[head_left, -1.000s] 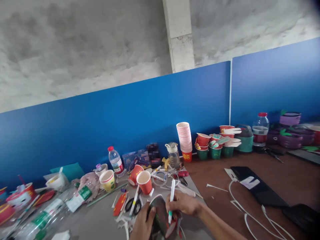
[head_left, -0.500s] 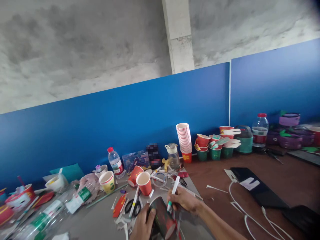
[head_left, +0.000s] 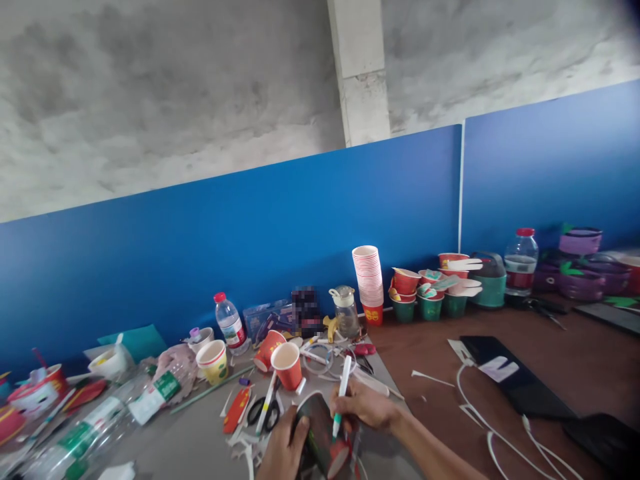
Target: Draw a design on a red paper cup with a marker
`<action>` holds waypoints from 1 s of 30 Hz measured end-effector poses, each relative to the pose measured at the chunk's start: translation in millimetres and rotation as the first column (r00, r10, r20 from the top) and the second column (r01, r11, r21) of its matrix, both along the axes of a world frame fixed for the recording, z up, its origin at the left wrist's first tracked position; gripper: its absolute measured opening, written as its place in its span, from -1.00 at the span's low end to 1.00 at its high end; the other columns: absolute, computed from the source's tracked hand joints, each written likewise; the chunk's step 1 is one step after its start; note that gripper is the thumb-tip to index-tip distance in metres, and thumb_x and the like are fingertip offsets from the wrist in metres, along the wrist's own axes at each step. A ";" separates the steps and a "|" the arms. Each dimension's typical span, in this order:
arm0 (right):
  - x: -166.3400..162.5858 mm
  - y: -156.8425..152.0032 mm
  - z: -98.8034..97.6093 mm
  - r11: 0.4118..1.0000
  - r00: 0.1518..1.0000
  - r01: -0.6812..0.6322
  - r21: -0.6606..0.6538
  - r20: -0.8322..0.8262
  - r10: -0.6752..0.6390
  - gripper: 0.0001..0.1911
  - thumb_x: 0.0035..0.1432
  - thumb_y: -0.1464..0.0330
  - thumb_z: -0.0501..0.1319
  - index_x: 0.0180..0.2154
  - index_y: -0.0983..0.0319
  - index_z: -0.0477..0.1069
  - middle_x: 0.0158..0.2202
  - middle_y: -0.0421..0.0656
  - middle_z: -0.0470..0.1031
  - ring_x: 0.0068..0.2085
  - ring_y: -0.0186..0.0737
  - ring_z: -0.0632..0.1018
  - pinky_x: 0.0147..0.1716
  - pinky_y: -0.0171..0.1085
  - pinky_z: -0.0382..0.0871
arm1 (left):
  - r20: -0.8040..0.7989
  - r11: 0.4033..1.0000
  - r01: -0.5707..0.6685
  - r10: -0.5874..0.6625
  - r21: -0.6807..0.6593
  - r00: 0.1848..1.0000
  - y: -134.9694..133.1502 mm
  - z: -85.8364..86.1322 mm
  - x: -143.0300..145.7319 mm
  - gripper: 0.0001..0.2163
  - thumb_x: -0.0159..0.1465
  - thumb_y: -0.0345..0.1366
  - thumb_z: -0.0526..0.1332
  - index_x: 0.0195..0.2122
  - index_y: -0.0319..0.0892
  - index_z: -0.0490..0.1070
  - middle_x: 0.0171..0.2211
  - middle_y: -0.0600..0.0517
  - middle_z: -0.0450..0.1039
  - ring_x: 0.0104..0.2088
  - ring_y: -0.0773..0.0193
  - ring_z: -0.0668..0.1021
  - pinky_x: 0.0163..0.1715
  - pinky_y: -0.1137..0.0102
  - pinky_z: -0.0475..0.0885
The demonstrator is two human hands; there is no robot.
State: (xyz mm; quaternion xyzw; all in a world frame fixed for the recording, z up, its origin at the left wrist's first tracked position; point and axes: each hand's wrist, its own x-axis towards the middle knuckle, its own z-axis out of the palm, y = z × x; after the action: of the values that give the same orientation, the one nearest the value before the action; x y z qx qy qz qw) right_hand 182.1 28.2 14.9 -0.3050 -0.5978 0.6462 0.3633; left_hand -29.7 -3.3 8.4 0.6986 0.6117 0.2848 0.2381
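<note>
My left hand (head_left: 286, 441) is wrapped round a dark paper cup (head_left: 317, 433) that lies tilted, its red base toward me. Some red and green shows on the cup's side. In my right hand (head_left: 364, 404) is a white marker (head_left: 343, 390) with a green end, pinched like a pen. Its lower end meets the cup's side near the base; the exact tip is hard to make out. Just beyond the cup stands an upright red paper cup (head_left: 289, 373), with black-handled scissors (head_left: 265, 412) and white paper scraps (head_left: 246, 443) left of my left hand.
A tall stack of paper cups (head_left: 369, 283) stands by the blue partition (head_left: 280, 227). Plastic bottles (head_left: 231, 323) and a yellow cup (head_left: 214, 365) are further left. On the right brown tabletop lie a black flat device (head_left: 520, 380) and white cables (head_left: 467, 403).
The marker has shifted slightly left and down along the cup's side, and my right hand with it. The left hand keeps its hold on the cup.
</note>
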 end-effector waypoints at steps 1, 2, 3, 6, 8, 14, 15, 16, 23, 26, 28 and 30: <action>-0.7 -0.8 0.4 1.000 1.000 -0.029 -0.009 0.009 0.029 -0.68 -0.11 0.13 0.24 -0.54 0.28 0.37 -0.71 -0.29 0.33 -0.69 -0.44 0.30 -0.68 -0.44 0.06 | 0.001 1.000 0.003 -0.003 0.003 1.000 -0.7 1.0 0.6 -0.56 0.17 -0.04 0.00 -0.07 -0.22 0.37 -0.02 -0.12 0.44 0.04 0.12 0.42 0.06 0.30 0.29; -1.5 -1.5 0.8 0.999 0.999 -0.034 -0.017 0.008 0.034 -0.68 -0.12 0.12 0.25 -0.54 0.28 0.37 -0.70 -0.30 0.33 -0.68 -0.44 0.30 -0.68 -0.44 0.06 | 0.002 1.000 0.006 -0.006 0.005 1.000 -1.3 1.9 1.1 -0.56 0.17 -0.04 -0.01 -0.07 -0.22 0.37 -0.03 -0.12 0.44 0.04 0.12 0.42 0.06 0.30 0.29; -2.1 -2.0 1.1 1.000 1.000 -0.010 -0.022 -0.004 0.010 -0.67 -0.13 0.12 0.25 -0.55 0.28 0.36 -0.70 -0.30 0.34 -0.68 -0.44 0.31 -0.68 -0.44 0.05 | 0.003 1.000 0.007 -0.007 0.006 1.000 -1.6 2.5 1.2 -0.57 0.18 -0.04 -0.01 -0.07 -0.22 0.38 -0.03 -0.12 0.44 0.04 0.12 0.42 0.05 0.30 0.29; -2.6 -1.7 1.8 0.993 0.993 0.111 -0.027 -0.045 -0.112 -0.67 -0.15 0.13 0.26 -0.58 0.28 0.32 -0.71 -0.30 0.32 -0.69 -0.46 0.29 -0.69 -0.45 0.02 | 0.010 1.000 0.013 -0.013 0.005 1.000 -1.2 2.7 0.8 -0.57 0.17 -0.04 0.01 -0.08 -0.21 0.38 -0.05 -0.11 0.46 0.03 0.11 0.43 0.03 0.30 0.31; -1.7 -1.4 2.1 0.995 0.995 0.097 -0.022 -0.024 -0.098 -0.68 -0.14 0.15 0.25 -0.59 0.28 0.32 -0.72 -0.30 0.32 -0.70 -0.47 0.28 -0.69 -0.45 0.03 | 0.020 1.000 0.022 -0.022 0.008 1.000 -0.5 1.8 0.3 -0.57 0.17 -0.03 0.02 -0.09 -0.21 0.39 -0.06 -0.12 0.47 0.02 0.11 0.44 0.03 0.30 0.31; 2.4 -1.9 0.3 0.999 0.999 -0.030 -0.021 0.037 0.030 -0.67 -0.11 0.14 0.25 -0.53 0.30 0.37 -0.69 -0.28 0.36 -0.69 -0.45 0.30 -0.69 -0.44 0.08 | 0.037 0.999 0.026 -0.027 0.022 0.999 -1.0 0.2 0.1 -0.57 0.18 -0.02 0.01 -0.08 -0.22 0.38 -0.04 -0.13 0.45 0.02 0.10 0.44 0.04 0.29 0.30; 2.6 -1.6 -0.2 1.000 0.999 0.019 -0.015 0.028 -0.018 -0.67 -0.11 0.13 0.25 -0.54 0.30 0.35 -0.70 -0.28 0.35 -0.69 -0.46 0.29 -0.69 -0.45 0.07 | 0.033 1.000 0.025 -0.025 0.019 0.999 -1.1 0.0 0.0 -0.57 0.18 -0.03 0.02 -0.08 -0.22 0.38 -0.03 -0.14 0.45 0.03 0.10 0.44 0.04 0.29 0.30; 2.6 -1.5 -0.5 0.998 0.998 0.057 -0.008 0.021 -0.057 -0.66 -0.10 0.13 0.25 -0.55 0.30 0.34 -0.71 -0.28 0.34 -0.70 -0.47 0.29 -0.70 -0.46 0.05 | 0.027 1.000 0.020 -0.020 0.016 0.999 -1.2 -0.3 -0.2 -0.56 0.18 -0.03 0.02 -0.07 -0.23 0.37 -0.03 -0.14 0.44 0.03 0.10 0.43 0.04 0.30 0.30; -0.7 -5.5 6.1 0.996 0.997 -0.072 -0.047 0.035 0.073 -0.66 -0.13 0.12 0.26 -0.53 0.30 0.35 -0.72 -0.28 0.35 -0.71 -0.45 0.31 -0.70 -0.45 0.11 | -0.005 1.000 0.009 -0.009 -0.008 1.000 -1.3 1.4 1.0 -0.57 0.17 -0.04 0.01 -0.07 -0.21 0.37 -0.01 -0.12 0.43 0.04 0.13 0.42 0.06 0.31 0.28; -0.8 -6.3 6.7 0.998 1.000 -0.026 -0.060 0.008 0.027 -0.65 -0.15 0.12 0.26 -0.55 0.29 0.33 -0.74 -0.31 0.32 -0.71 -0.46 0.30 -0.71 -0.46 0.07 | 0.000 1.000 0.014 -0.014 -0.012 1.000 -2.3 4.0 2.0 -0.57 0.18 -0.06 -0.01 -0.05 -0.23 0.36 -0.01 -0.13 0.42 0.06 0.11 0.41 0.07 0.29 0.27; -1.1 -6.0 5.1 0.998 1.000 0.006 -0.063 -0.007 -0.006 -0.66 -0.16 0.13 0.27 -0.56 0.28 0.32 -0.74 -0.33 0.30 -0.71 -0.47 0.30 -0.72 -0.47 0.06 | -0.005 0.999 0.033 -0.033 -0.016 0.999 -2.1 4.2 1.4 -0.55 0.19 -0.07 -0.03 -0.04 -0.25 0.35 0.00 -0.14 0.41 0.07 0.11 0.40 0.08 0.28 0.26; -2.0 -5.6 3.3 0.997 1.000 0.012 -0.072 -0.005 -0.012 -0.68 -0.14 0.14 0.26 -0.55 0.28 0.33 -0.73 -0.32 0.31 -0.71 -0.47 0.31 -0.72 -0.46 0.07 | -0.012 0.999 0.030 -0.031 -0.035 0.999 -1.0 3.0 0.3 -0.54 0.18 -0.06 -0.03 -0.04 -0.27 0.35 0.01 -0.16 0.40 0.07 0.10 0.39 0.08 0.28 0.25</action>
State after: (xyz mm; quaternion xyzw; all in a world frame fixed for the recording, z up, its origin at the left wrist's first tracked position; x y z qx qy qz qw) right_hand 180.1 22.6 18.1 -0.3197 -0.5714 0.6659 0.3575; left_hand -29.4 -4.3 11.4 0.7054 0.6073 0.2661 0.2507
